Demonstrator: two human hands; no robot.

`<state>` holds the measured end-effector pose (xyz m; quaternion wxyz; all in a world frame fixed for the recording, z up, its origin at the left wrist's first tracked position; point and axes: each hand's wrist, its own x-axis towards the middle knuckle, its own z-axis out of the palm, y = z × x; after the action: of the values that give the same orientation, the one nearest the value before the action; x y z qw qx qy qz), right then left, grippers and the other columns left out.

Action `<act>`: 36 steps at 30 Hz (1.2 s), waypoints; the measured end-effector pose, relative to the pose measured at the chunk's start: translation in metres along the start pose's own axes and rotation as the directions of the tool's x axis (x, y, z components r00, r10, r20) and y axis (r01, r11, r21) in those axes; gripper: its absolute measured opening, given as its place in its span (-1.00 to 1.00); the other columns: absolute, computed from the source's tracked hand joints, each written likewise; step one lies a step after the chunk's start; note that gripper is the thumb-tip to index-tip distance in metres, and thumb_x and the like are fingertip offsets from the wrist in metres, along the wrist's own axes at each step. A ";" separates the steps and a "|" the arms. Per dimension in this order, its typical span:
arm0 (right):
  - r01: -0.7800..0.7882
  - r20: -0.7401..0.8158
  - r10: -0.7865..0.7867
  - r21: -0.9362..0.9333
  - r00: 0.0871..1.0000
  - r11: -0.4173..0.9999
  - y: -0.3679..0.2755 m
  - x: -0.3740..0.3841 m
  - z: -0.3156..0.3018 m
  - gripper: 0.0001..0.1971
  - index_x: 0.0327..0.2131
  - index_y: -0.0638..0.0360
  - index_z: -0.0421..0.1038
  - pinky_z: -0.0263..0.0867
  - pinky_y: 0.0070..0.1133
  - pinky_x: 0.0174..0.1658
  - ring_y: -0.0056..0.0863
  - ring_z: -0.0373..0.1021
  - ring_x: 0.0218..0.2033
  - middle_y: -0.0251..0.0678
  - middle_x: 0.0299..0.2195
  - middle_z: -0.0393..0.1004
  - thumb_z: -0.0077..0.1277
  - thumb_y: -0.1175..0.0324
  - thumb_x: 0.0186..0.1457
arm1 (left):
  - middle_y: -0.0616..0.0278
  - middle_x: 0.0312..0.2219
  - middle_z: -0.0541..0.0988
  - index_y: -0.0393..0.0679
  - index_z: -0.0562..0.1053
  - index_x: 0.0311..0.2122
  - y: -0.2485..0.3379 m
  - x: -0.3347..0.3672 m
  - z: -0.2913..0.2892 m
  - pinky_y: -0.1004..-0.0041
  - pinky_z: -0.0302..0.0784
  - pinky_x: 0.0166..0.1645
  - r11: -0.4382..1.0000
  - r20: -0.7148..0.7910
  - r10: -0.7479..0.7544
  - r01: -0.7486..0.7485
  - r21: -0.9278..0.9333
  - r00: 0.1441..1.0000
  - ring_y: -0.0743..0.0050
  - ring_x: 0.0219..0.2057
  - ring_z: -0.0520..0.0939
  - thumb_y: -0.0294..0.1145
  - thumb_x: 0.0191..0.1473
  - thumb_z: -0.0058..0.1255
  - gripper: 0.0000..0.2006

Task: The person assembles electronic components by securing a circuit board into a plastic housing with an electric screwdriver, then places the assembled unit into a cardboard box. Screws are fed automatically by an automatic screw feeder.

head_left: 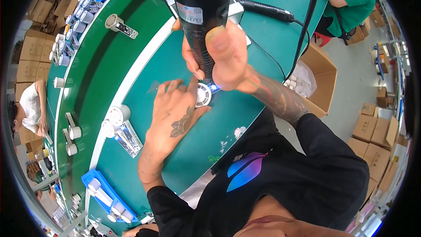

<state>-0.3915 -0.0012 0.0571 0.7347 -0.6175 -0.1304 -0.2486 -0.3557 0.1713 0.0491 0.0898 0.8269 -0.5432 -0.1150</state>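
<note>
My right hand (232, 55) is wrapped round a thick black electric screwdriver (201, 26), held upright with its lower end over the work. Under it lies a white round part with a slotted rim (204, 98), and a bright spot of light shines beside it. My left hand (173, 109) rests on the green table, its thumb and forefinger steadying the round part's left side. The screwdriver's tip is hidden behind my fingers. Left of my wrist lie two white round-headed pieces (118, 115) with flat patterned handles (129, 139).
A second black tool (263, 9) lies on the table beyond my right hand, with a cable. Left runs a green conveyor (94, 61) carrying similar white pieces (115, 23). A blue tray (94, 177) sits lower left; an open carton (322, 77) stands right. Co-workers (351, 6) sit nearby.
</note>
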 end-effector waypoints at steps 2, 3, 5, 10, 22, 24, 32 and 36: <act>0.009 -0.024 -0.009 0.019 1.000 1.000 0.005 -0.002 0.001 -0.11 0.04 0.51 0.26 0.18 -0.72 -0.60 -0.76 0.23 -0.70 -0.34 -0.61 0.39 -0.27 -0.38 0.27 | 0.01 -0.33 0.65 -0.38 0.41 0.07 0.000 0.000 -0.001 0.13 0.35 0.11 1.000 -0.004 0.002 -0.002 -0.004 1.000 0.00 -0.02 0.56 -0.16 0.01 0.30 -0.38; 0.012 -0.020 -0.011 0.021 1.000 1.000 0.007 -0.003 0.001 -0.11 0.04 0.51 0.26 0.18 -0.72 -0.60 -0.76 0.23 -0.70 -0.34 -0.61 0.39 -0.27 -0.38 0.27 | 0.02 -0.30 0.65 -0.30 0.44 0.05 0.000 0.000 -0.001 0.14 0.35 0.10 1.000 0.010 -0.018 0.018 -0.004 1.000 0.03 -0.02 0.56 -0.14 -0.01 0.32 -0.41; -0.023 -0.022 0.024 0.024 0.999 0.999 0.009 -0.004 0.000 -0.11 0.05 0.50 0.25 0.18 -0.72 -0.61 -0.76 0.23 -0.70 -0.34 -0.62 0.39 -0.25 -0.39 0.26 | 0.02 -0.27 0.65 -0.21 0.48 0.03 -0.001 0.000 0.000 0.16 0.35 0.09 0.999 0.023 -0.038 0.038 -0.002 0.999 0.06 -0.02 0.56 -0.12 -0.03 0.34 -0.44; -0.056 0.009 0.056 0.028 0.998 0.998 0.004 -0.004 -0.001 -0.03 0.04 0.50 0.25 0.20 -0.72 -0.60 -0.75 0.24 -0.70 -0.35 -0.61 0.38 -0.17 -0.48 0.15 | 0.03 -0.33 0.60 -0.33 0.43 0.06 -0.005 0.002 0.000 0.15 0.38 0.09 0.999 0.044 0.021 -0.020 -0.029 0.999 0.01 -0.05 0.56 -0.21 -0.02 0.33 -0.41; -0.093 -0.005 0.094 0.083 0.996 0.992 0.009 -0.006 -0.001 -0.01 0.00 0.50 0.25 0.20 -0.72 -0.59 -0.74 0.25 -0.67 -0.33 -0.58 0.39 -0.16 -0.52 0.11 | -0.01 -0.33 0.60 -0.32 0.44 0.02 -0.006 0.000 0.001 0.16 0.39 0.01 0.996 0.006 0.026 -0.025 -0.090 1.000 0.01 -0.12 0.56 -0.25 -0.04 0.34 -0.44; -0.076 0.042 0.072 0.101 0.997 0.992 0.011 -0.011 -0.001 -0.05 0.02 0.45 0.26 0.19 -0.71 -0.58 -0.75 0.25 -0.65 -0.33 -0.56 0.40 -0.13 -0.48 0.12 | 0.01 -0.34 0.60 -0.31 0.46 -0.02 -0.003 0.003 -0.003 0.17 0.38 -0.01 0.996 0.026 0.020 -0.017 -0.084 0.999 0.03 -0.12 0.55 -0.25 -0.04 0.34 -0.48; 0.029 0.073 -0.037 0.113 0.997 0.993 0.026 -0.023 -0.008 -0.37 -0.07 0.34 0.31 0.19 -0.69 -0.53 -0.76 0.27 -0.56 -0.46 -0.56 0.41 0.08 -0.16 0.24 | 0.07 -0.35 0.59 -0.25 0.54 -0.18 -0.002 0.003 -0.001 0.20 0.37 -0.05 0.997 -0.009 0.058 -0.059 -0.056 0.998 0.11 -0.11 0.52 -0.25 -0.04 0.33 -0.63; 0.038 0.024 -0.044 0.215 0.999 0.976 0.017 -0.028 -0.017 -0.32 -0.04 0.34 0.31 0.23 -0.71 -0.52 -0.71 0.33 -0.56 -0.34 -0.51 0.44 0.04 -0.23 0.22 | 0.10 -0.37 0.59 -0.23 0.50 -0.05 0.001 0.005 0.000 0.20 0.38 -0.08 0.998 -0.020 0.043 -0.044 -0.047 0.999 0.11 -0.16 0.55 -0.23 -0.02 0.32 -0.55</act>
<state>-0.4077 -0.0099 0.0252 0.7897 -0.5355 -0.1795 -0.2394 -0.3545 0.1661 0.0486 0.1169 0.8135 -0.5574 -0.1181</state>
